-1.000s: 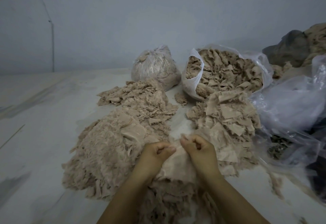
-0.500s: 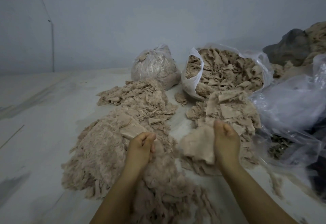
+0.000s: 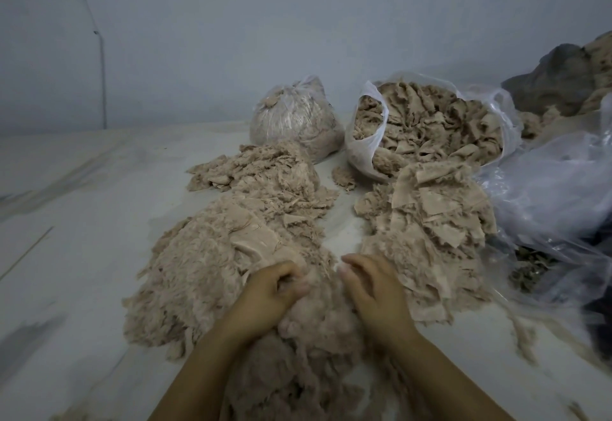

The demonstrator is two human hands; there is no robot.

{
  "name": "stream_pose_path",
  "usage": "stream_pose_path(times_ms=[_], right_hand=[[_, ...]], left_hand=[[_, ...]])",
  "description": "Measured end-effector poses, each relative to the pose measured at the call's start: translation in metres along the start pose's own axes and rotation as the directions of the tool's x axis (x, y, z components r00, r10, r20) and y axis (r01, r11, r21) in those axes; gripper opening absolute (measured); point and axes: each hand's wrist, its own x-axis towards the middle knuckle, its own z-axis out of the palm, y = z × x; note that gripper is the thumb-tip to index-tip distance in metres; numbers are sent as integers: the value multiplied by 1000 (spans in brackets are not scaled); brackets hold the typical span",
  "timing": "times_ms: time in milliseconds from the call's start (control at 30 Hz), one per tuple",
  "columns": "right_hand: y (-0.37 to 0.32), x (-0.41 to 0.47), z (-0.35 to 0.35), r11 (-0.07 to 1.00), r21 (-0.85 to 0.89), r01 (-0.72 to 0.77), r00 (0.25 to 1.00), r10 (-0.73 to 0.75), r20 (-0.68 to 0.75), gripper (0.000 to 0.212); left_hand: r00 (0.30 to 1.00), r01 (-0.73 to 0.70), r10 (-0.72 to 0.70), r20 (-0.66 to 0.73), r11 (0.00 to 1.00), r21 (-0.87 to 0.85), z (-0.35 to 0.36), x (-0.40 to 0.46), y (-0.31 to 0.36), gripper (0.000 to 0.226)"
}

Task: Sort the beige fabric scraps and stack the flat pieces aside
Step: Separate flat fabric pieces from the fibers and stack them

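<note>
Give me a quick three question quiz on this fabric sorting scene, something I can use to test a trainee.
1. True or false: the tied bag stands left of the open bag by the wall.
2. Multiple choice: where does the flat pile lie? A) right of both hands B) inside the tied bag C) left of the fluffy pile
3. Fill in: the left hand has its fingers curled in the ____ of scraps in front of the person.

Key
1. True.
2. A. It lies beside the right hand, below the open bag's mouth.
3. Heap. The fluffy pile lies left of it.
</note>
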Motion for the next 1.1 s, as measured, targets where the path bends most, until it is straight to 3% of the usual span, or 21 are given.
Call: stream_pose_path(times_ms=[100,167,233,333,367,433,467,600,667,800,867,967,1033,1100], right_hand=[[-14,0,10,952,291,-91,970,19,242,10],[-15,0,16,903,417,-99,981,19,193,24],[-16,2,20,830,534,-162,987,140,81,28],[-16,4,20,644,706,-295,945,305,117,28],[-18,4,18,609,710,-355,931,301,207,28],[-23,0,14,662,616,-427,900,243,363,35],[-25,-1,12,691,586,-423,899,239,367,37],[-21,8,0,686,634,-357,911,404,77,43],[-17,13,-1,657,667,-351,900,434,46,32],[-25,9,14,613,711,-345,921,369,129,8],[-24,8,16,606,716,-347,924,353,149,18],[-21,8,8,664,623,-413,911,297,287,38],[-24,6,8,656,613,-440,895,269,355,43],[-26,9,9,587,710,-390,921,271,281,27]], left_hand=[[999,-36,42,35,984,-175,0,1,13,16],[999,-46,42,-22,980,-192,-1,1,16,18],[999,-14,5,-48,979,-202,-2,0,14,27],[997,48,-31,68,963,-265,-1,-3,11,24],[996,54,-30,86,955,-293,0,-3,10,25],[997,42,-19,76,948,-315,0,-2,11,25],[999,26,-12,47,944,-328,-1,-1,11,24],[981,40,-89,-172,963,-267,-18,3,2,31],[993,71,-90,-76,972,-225,-21,1,6,37],[967,185,-139,215,959,-213,4,0,18,32],[973,206,-143,180,890,-408,16,-1,19,13],[976,196,-211,50,759,-621,13,-1,18,15],[983,163,-183,32,769,-618,11,1,18,13],[986,147,-168,6,845,-514,8,3,20,13]])
